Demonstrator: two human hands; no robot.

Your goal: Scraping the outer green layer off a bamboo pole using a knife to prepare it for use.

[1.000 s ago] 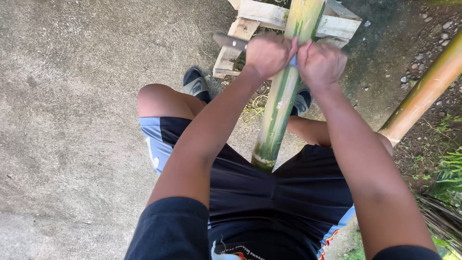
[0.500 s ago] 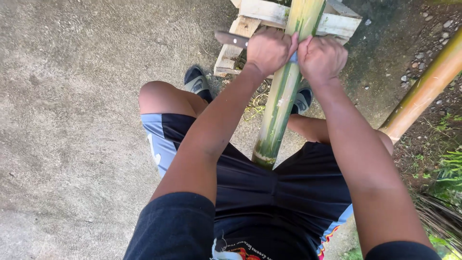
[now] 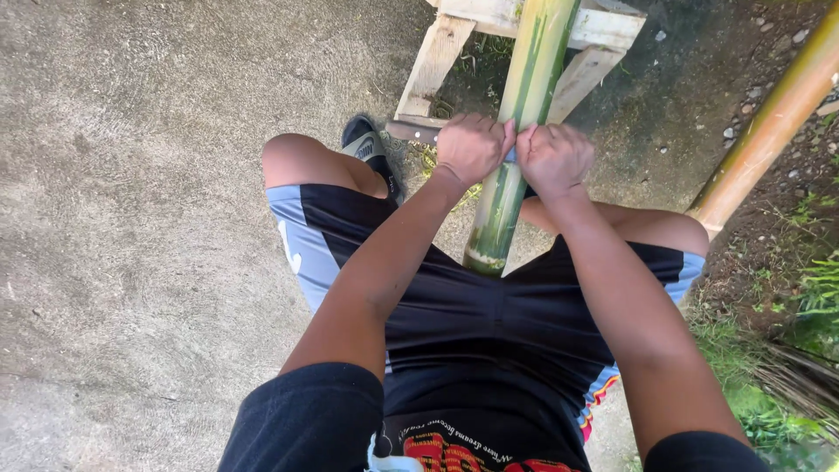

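The person sits with knees apart, and a long green and yellow bamboo pole [image 3: 516, 140] runs between the legs, from the lap toward the far side, where it lies on a pale wooden frame of rough planks [image 3: 437, 61]. The left hand [image 3: 472, 147] and the right hand [image 3: 552, 159] are closed into fists, one on each side of the pole and almost touching each other. Together they clamp a tool that crosses the pole. Only a dark end of this crosswise tool [image 3: 411, 131] shows on the left of the left fist; I cannot tell what kind it is.

The pole looks stiff and hard, with a smooth, maybe slippery skin. I judge it moderately heavy for its length, and hollow at the near cut end. A safe hold seems to be around its round body, away from the cut edge.

A second, yellow-brown bamboo pole [image 3: 769, 122] lies at the right, well apart. A dark shoe [image 3: 367, 144] rests on the grey concrete ground [image 3: 131, 218]. I see no packages or signs; only the shorts have some coloured print near the waist.
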